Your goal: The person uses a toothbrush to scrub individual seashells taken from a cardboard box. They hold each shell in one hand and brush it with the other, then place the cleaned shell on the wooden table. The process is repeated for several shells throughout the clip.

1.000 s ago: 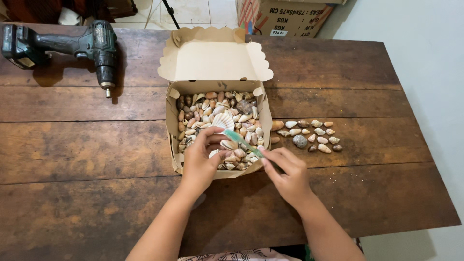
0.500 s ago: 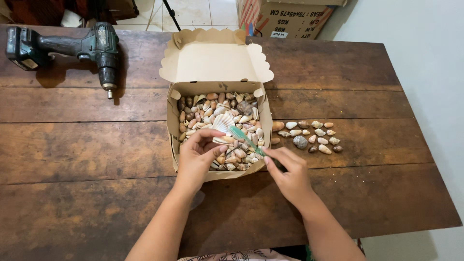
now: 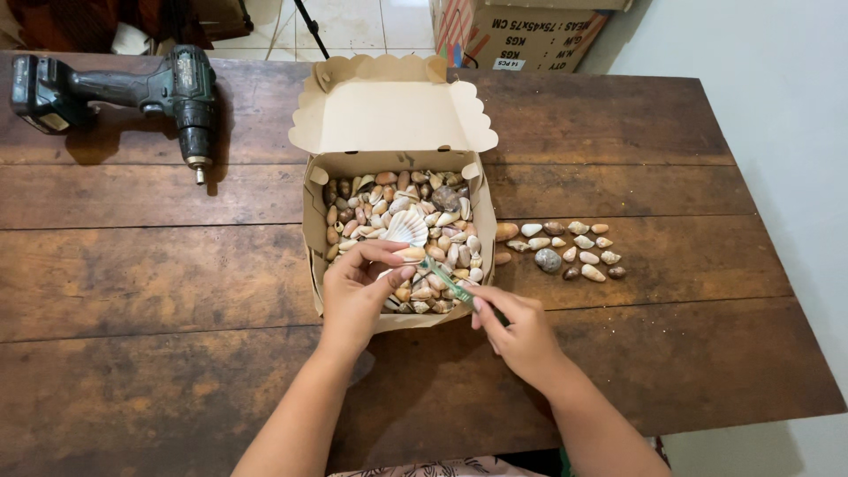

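Observation:
An open cardboard box (image 3: 311, 221) full of small seashells sits mid-table, its lid folded back. A large white scallop shell (image 3: 406, 226) lies on top of the pile. My left hand (image 3: 358, 291) hovers over the box's near side and pinches a small tan shell (image 3: 409, 254) between thumb and fingers. My right hand (image 3: 521, 334) rests at the box's near right corner and holds a thin green tool (image 3: 446, 280) whose tip points at that shell.
Several loose shells (image 3: 561, 247) lie in rows on the dark wooden table (image 3: 159, 283), right of the box. A cordless drill (image 3: 124, 88) lies at the far left. Cardboard cartons (image 3: 521, 31) stand on the floor beyond the table. A white wall runs along the right.
Both hands stayed over the box's near edge. My left hand's fingers shifted slightly on the small shell, and the green tool's tip stays against it.

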